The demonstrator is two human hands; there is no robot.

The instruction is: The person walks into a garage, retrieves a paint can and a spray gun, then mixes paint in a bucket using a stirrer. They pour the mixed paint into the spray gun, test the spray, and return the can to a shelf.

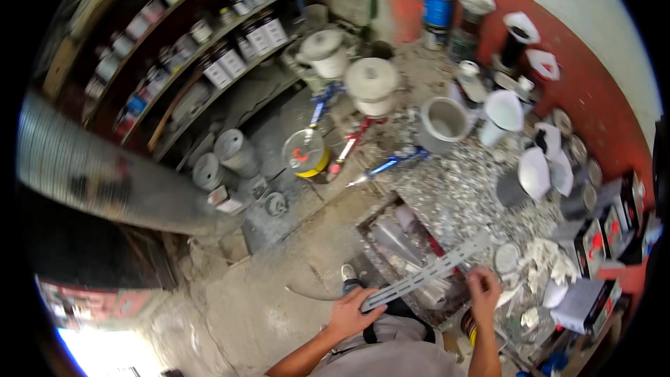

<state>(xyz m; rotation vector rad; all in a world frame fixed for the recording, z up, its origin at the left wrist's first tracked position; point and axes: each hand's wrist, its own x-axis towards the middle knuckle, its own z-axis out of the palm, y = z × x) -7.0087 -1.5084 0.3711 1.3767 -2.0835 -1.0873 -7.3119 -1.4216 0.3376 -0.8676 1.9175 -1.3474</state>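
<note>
My left hand [354, 313] is closed around the lower end of a long, flat grey slotted metal strip [427, 274]. The strip slants up to the right in front of my body, over an open drawer or bin [363, 232] in the bench. Inside that bin lie clear plastic-looking tubes or bags [399, 241] and something dark red. My right hand [484, 292] is beside the strip's upper part, apart from it, with fingers bent. Blur hides whether those fingers hold anything. A round lid [507, 258] and crumpled white cloth or paper [548, 260] lie to its right.
The paint-spattered bench [453, 192] carries a grey pot [444, 124], white lidded buckets [372, 82], cups and boxes [586, 307]. Spray guns, one blue [394, 163] and one red [351, 143], hang near its left edge beside a yellow-banded can [307, 153]. Shelves of cans [223, 63] and a large ribbed duct [105, 174] stand left.
</note>
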